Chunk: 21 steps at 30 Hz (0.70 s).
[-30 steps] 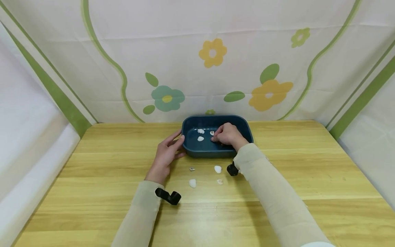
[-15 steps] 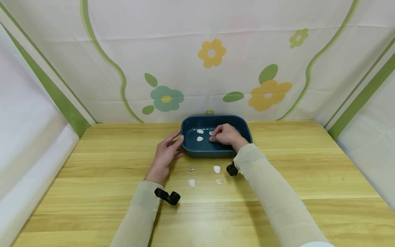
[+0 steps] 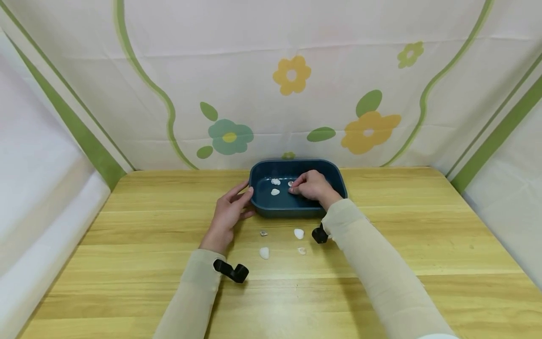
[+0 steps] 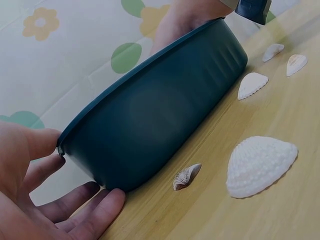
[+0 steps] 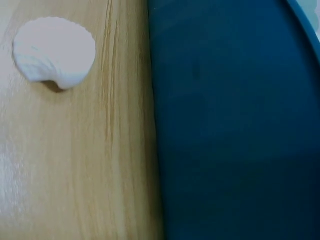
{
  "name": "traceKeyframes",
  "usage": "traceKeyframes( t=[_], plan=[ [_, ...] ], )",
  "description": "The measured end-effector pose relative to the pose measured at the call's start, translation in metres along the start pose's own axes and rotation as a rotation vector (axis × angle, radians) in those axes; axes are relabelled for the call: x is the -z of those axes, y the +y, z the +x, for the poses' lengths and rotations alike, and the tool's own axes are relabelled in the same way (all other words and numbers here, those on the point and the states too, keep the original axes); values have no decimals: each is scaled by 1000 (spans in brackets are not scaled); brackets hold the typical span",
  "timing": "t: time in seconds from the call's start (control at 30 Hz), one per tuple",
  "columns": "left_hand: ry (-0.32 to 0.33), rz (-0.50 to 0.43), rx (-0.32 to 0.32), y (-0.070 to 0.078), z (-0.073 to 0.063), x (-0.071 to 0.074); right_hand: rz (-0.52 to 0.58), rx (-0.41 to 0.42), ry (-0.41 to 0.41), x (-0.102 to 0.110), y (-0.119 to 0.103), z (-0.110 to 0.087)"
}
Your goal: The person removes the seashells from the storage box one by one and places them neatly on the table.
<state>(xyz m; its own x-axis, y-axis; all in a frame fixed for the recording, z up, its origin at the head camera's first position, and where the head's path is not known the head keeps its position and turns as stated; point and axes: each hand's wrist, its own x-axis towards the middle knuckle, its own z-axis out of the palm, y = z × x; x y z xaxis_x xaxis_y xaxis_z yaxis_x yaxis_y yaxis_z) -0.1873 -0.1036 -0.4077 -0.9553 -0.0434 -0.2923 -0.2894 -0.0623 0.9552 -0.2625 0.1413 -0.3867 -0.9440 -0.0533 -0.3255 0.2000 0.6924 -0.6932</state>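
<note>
A dark blue rectangular tub (image 3: 281, 213) stands at the back of the table. Its left end is held by my left hand (image 3: 226, 216), with the thumb at the rim; the left wrist view shows other fingers (image 4: 70, 202) low on the outer wall. My right hand (image 3: 312, 185) reaches inside with curled fingers, thumb and fingertips close together near the floor. Beside those fingertips lies a small shell (image 3: 290, 184), partly covered; whether the hand pinches anything is hidden. Further left in the tub are a white shell (image 3: 275, 192) and another white shell (image 3: 275, 181).
In front of the tub, several shells lie on the wooden table (image 3: 148, 263): a small greyish one (image 4: 187, 176), a large ribbed white shell (image 4: 261, 166), a white shell (image 5: 54, 52) and a brownish-white shell (image 3: 301, 251). Behind hangs a flower-patterned cloth (image 3: 292, 108).
The hands, tub and shells keep their places, apart from tiny shifts of the right fingertips by the small shell. The head view itself shifts slightly.
</note>
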Motion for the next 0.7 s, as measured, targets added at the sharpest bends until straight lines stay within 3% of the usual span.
traceKeyframes(
  t=[0.17,0.4,0.7],
  plan=[
    [5,1,9,1,0,-2,23,20,30,1,0,-1],
    [17,7,15,2,-2,-3,80,151,68,6,-5,-5],
    [10,-7,12,1,0,-1,251,226,58,32,-17,-38]
  ],
)
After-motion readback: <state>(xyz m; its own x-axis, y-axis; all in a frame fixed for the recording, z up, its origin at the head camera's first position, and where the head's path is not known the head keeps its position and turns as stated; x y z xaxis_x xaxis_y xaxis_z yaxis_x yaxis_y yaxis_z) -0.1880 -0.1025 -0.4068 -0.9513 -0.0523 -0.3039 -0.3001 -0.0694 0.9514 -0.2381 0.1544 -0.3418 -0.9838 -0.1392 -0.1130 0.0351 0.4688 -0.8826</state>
